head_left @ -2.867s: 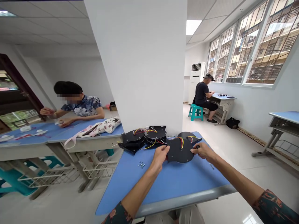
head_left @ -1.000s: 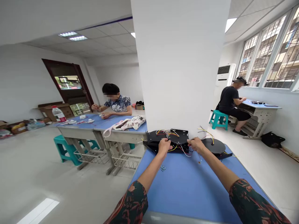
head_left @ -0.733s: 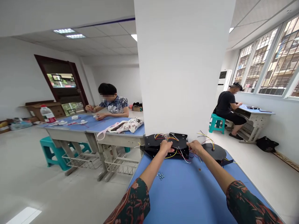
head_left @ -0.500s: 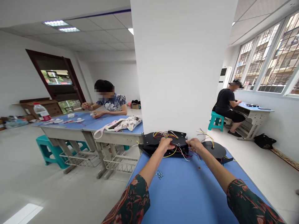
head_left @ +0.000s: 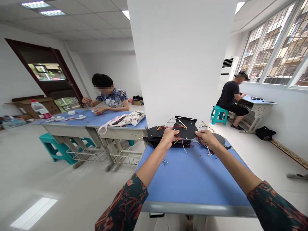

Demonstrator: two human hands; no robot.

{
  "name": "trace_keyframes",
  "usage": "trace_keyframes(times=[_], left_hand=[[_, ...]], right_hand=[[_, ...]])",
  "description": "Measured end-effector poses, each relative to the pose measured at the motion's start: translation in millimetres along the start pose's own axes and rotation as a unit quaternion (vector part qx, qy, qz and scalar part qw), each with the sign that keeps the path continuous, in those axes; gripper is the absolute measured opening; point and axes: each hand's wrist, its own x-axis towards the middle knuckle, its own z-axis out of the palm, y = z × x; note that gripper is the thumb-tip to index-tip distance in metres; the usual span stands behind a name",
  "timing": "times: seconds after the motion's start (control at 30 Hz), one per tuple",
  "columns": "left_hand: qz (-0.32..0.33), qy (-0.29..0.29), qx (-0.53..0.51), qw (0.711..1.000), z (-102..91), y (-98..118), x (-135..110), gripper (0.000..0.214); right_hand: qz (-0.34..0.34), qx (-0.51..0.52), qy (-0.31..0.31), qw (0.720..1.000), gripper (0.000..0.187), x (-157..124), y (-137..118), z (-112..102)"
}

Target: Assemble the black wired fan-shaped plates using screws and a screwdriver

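Observation:
My left hand point(head_left: 169, 136) grips a black metal plate with slotted tabs point(head_left: 186, 127), which stands tilted up at the table's far end against the pillar. My right hand point(head_left: 207, 138) pinches thin coloured wires point(head_left: 192, 141) beside it, red, yellow and white. Behind my left hand lies another dark plate piece point(head_left: 154, 132). A round black disc point(head_left: 219, 139) lies partly hidden behind my right hand. A small pile of screws or nuts point(head_left: 165, 162) sits on the blue table top point(head_left: 192, 183) in front of my left hand.
A white pillar point(head_left: 180, 64) rises right behind the table's far end. One co-worker point(head_left: 109, 99) sits at blue tables to the left, near a patterned cloth bag point(head_left: 127, 118). Another person point(head_left: 229, 101) works at a desk under the windows. The tiled floor lies on both sides.
The slotted plate has come up and tilted above the dark piece under it, and the wires have spread. My hands sit a little further apart, and the view has shifted back and tilted up.

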Motion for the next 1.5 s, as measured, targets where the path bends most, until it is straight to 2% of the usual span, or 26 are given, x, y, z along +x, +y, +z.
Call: trace_keyframes(times=[0.1, 0.17, 0.27, 0.4, 0.53, 0.7, 0.83, 0.97, 1.1, 1.17, 1.27, 1.33, 1.37, 1.43, 1.5], left_hand=[[-0.003, -0.045, 0.021, 0.999, 3.2, -8, -34, 0.008], [-0.023, -0.06, 0.033, 0.997, 5.7, -23, -55, 0.011], [-0.072, -0.07, 0.046, 0.994, 10.5, -51, -80, 0.016], [-0.117, -0.069, 0.056, 0.989, 16.9, -81, -95, 0.014], [-0.126, -0.07, 0.072, 0.987, 19.1, -94, -95, 0.01], [-0.135, -0.07, 0.084, 0.985, 15.3, -103, -86, 0.011], [-0.148, -0.074, 0.086, 0.982, 11.7, -109, -80, 0.012], [-0.164, -0.066, 0.116, 0.977, 9.9, -111, -73, 0.01], [-0.147, -0.066, 0.205, 0.965, 4.5, -109, -66, 0.016], [-0.107, -0.068, 0.317, 0.94, 0.2, -105, -67, 0.019], [0.031, 0.01, 0.505, 0.863, -3.3, -96, -75, 0.014], [0.107, 0.069, 0.563, 0.817, 0.5, -89, -80, 0.016], [0.132, 0.078, 0.567, 0.809, 4.9, -86, -81, 0.02], [0.175, 0.051, 0.526, 0.831, 19.1, -82, -78, 0.02], [0.216, -0.015, 0.428, 0.877, 37.9, -85, -68, 0.014]], right_hand=[[0.009, -0.01, -0.021, 1.0, 0.036, -45, 11, -19], [0.024, -0.026, -0.045, 0.998, 0.035, -75, 29, -29], [0.077, -0.031, -0.049, 0.995, 0.034, -110, 61, -41], [0.123, -0.022, -0.038, 0.991, 0.034, -141, 88, -51], [0.097, 0.042, 0.02, 0.994, 0.032, -153, 87, -60], [-0.04, 0.167, 0.057, 0.983, 0.039, -138, 69, -69], [-0.165, 0.213, 0.073, 0.96, 0.043, -111, 60, -61], [-0.196, 0.224, 0.123, 0.947, 0.052, -77, 57, -39], [-0.226, 0.237, 0.094, 0.94, 0.054, -48, 56, -18], [-0.23, 0.244, 0.08, 0.939, 0.055, -39, 57, -13], [-0.226, 0.244, 0.085, 0.939, 0.056, -33, 62, -11], [-0.227, 0.242, 0.093, 0.939, 0.056, -33, 66, -11], [-0.233, 0.243, 0.095, 0.937, 0.055, -33, 67, -12], [-0.248, 0.246, 0.095, 0.932, 0.054, -35, 69, -12], [-0.255, 0.242, 0.094, 0.931, 0.053, -37, 71, -10]])
